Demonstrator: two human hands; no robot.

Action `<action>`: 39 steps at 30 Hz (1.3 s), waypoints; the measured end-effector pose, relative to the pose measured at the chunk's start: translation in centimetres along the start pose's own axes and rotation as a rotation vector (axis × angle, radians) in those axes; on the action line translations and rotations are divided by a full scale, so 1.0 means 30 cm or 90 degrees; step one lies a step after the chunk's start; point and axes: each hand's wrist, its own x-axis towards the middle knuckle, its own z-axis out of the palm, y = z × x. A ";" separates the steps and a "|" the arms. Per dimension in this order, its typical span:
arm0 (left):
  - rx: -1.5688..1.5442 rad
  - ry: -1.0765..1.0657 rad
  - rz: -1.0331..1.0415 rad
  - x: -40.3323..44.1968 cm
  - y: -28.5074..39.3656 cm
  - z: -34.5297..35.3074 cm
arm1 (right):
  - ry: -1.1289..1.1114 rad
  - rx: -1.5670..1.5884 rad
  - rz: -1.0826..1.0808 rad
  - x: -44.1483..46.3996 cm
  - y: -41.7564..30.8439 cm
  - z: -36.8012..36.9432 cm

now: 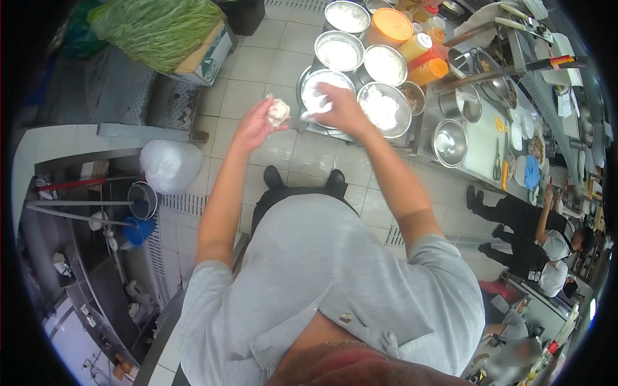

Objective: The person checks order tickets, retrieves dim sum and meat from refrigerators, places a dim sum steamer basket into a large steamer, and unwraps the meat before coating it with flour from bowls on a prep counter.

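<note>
A pale, lumpy ball that looks like dough point(278, 112) rests in my left hand point(255, 123), with the fingers curled round it. To its right, my right hand point(341, 110) reaches over a round metal bowl of white powder point(327, 80). Its fingers are bent at the bowl's near side, and white stuff shows at their tips. What they grip, if anything, I cannot make out. Close to the right wrist stands another metal bowl with clumpy white contents point(380, 108).
Several more bowls of white powder point(339, 51), an orange lid point(391, 26) and squeeze bottles point(415, 46) stand beyond. A steel counter point(479, 145) runs right, with co-workers point(547, 241) beside it. At left are leafy greens point(158, 32) and a white bag point(170, 167).
</note>
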 end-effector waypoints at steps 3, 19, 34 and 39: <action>-0.019 -0.020 -0.005 -0.014 0.029 0.085 | -0.004 -0.010 -0.097 0.060 0.013 0.139; -0.073 -0.024 -0.007 0.015 0.027 -0.021 | 0.112 0.772 0.305 0.101 0.162 0.162; 0.013 0.025 0.041 -0.132 0.046 -0.209 | -0.108 -0.439 0.185 0.197 0.421 0.205; 0.002 0.076 0.075 -0.198 0.062 -0.267 | -0.274 -0.387 0.205 0.287 0.502 0.169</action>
